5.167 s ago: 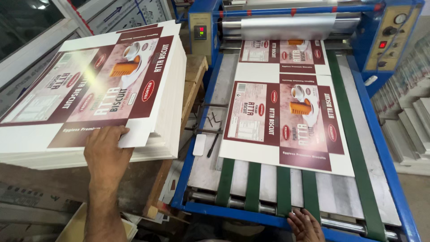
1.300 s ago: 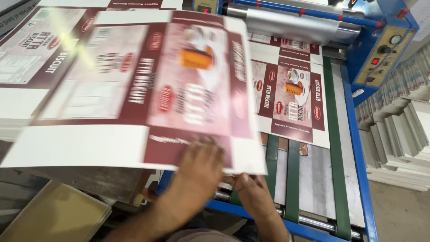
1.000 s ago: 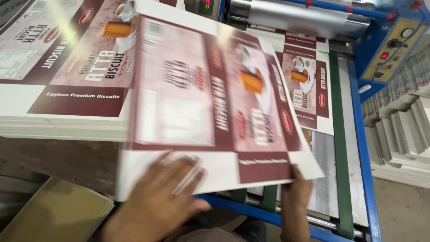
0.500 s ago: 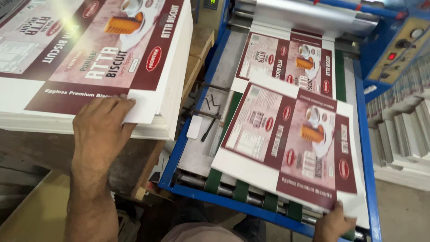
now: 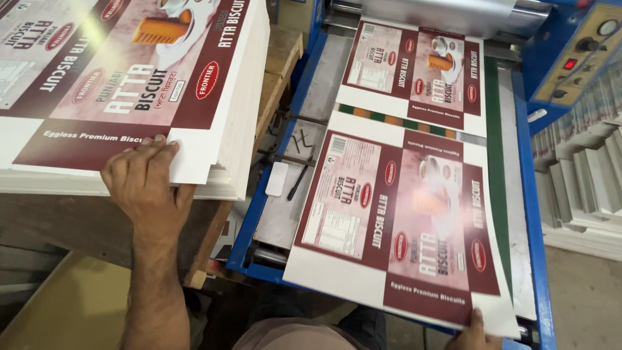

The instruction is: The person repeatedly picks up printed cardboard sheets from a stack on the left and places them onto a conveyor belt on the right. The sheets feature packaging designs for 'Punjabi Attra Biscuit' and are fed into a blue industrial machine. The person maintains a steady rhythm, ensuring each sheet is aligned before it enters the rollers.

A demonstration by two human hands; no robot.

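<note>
My left hand (image 5: 144,185) rests fingers-down on the near edge of the top sheet of a thick stack of printed carton sheets (image 5: 129,78), maroon and white with a biscuit picture. My right hand (image 5: 478,332) shows only at the bottom edge, its fingertips touching the near right corner of one printed sheet (image 5: 402,220) that lies flat on the machine's feed table. Whether it grips that corner is hidden. A second printed sheet (image 5: 414,71) lies farther up, its far end under the shiny roller (image 5: 447,13).
The blue machine frame (image 5: 531,214) runs along the feed table with green belts (image 5: 495,97). A control panel (image 5: 583,58) with a red light sits at the upper right. Stacks of white sheets (image 5: 583,188) stand at right. A cardboard box (image 5: 71,304) lies lower left.
The sheet I carried across from the stack now lies flat on the feed table. My left hand has gone back to the stack's near edge; my right hand stays at the sheet's corner.
</note>
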